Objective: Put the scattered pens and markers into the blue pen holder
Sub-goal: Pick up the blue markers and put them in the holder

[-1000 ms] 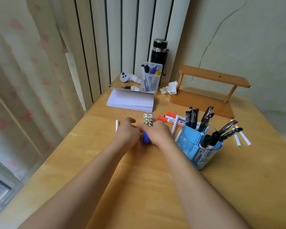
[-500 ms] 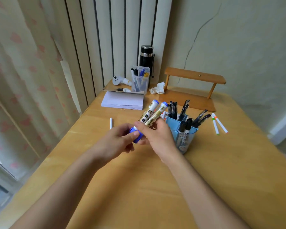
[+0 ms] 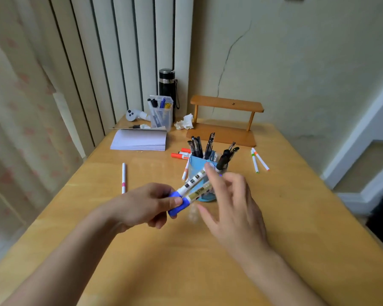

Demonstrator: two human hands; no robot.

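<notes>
My left hand [image 3: 148, 205] pinches the blue caps of two white markers [image 3: 191, 183], held together above the table and pointing up to the right. My right hand [image 3: 232, 206] touches their far ends with spread fingers, just in front of the blue pen holder [image 3: 196, 165], which holds several black pens. Two orange-capped markers [image 3: 180, 153] lie left of the holder. A thin white pen with a pink band [image 3: 123, 177] lies further left. Two thin white pens [image 3: 258, 160] with green and orange marks lie to the holder's right.
At the back of the wooden table are a white paper stack [image 3: 139, 140], a clear pen box [image 3: 160, 113], a black flask [image 3: 167, 82], a white controller [image 3: 135, 114], a crumpled tissue [image 3: 185, 122] and a small wooden shelf [image 3: 226, 120]. Curtains hang left.
The two blue-capped markers came up off the table into my hands. My left hand now grips their caps, and my right hand has loosened and slid to their far ends.
</notes>
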